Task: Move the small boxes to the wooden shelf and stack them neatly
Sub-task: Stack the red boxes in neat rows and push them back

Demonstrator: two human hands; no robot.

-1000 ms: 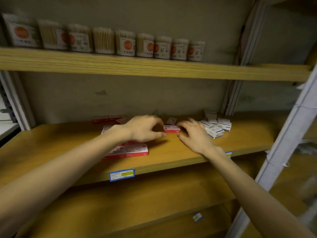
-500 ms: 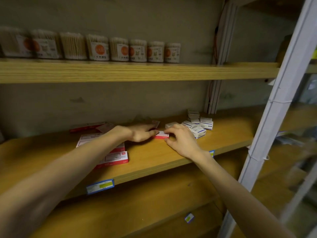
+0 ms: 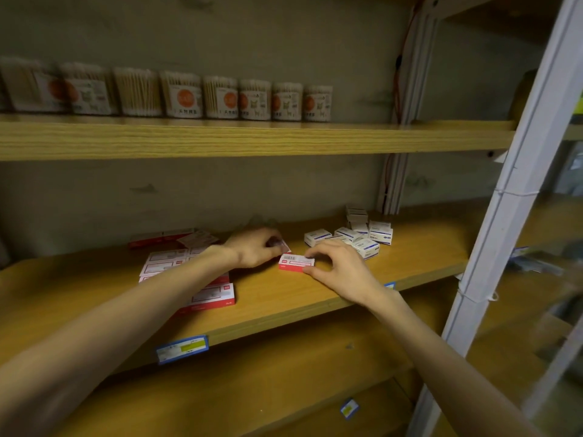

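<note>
My right hand (image 3: 339, 272) pinches a small red box (image 3: 296, 262) between thumb at its near corner and fingertips at its far right end. The box lies flat on the wooden shelf (image 3: 315, 298), about midway along the board and between its front edge and the back wall. It is white on top with a barcode and a red band, red down its front side. My left hand (image 3: 255, 250) sits just beyond its left end, fingers curled over another small red-and-white box (image 3: 282, 246) — only a corner of that one shows past my knuckles, so I cannot tell how it lies.

Toward the right back corner of the shelf is a loose cluster of white boxes (image 3: 362, 239) with blue stripes, some tilted against each other, and a short stack behind them near the wall. My right fingers cover the nearest edge of that cluster. Toward the left, flat red-and-white packs (image 3: 217, 294) lie overlapped; my left forearm crosses them and hides most of their faces. A long red pack (image 3: 161, 238) lies against the back wall — its print is too dim to read.

On the upper shelf (image 3: 252, 140) stands a row of cotton swab tubs (image 3: 220, 97), blurred at the left end.
</note>
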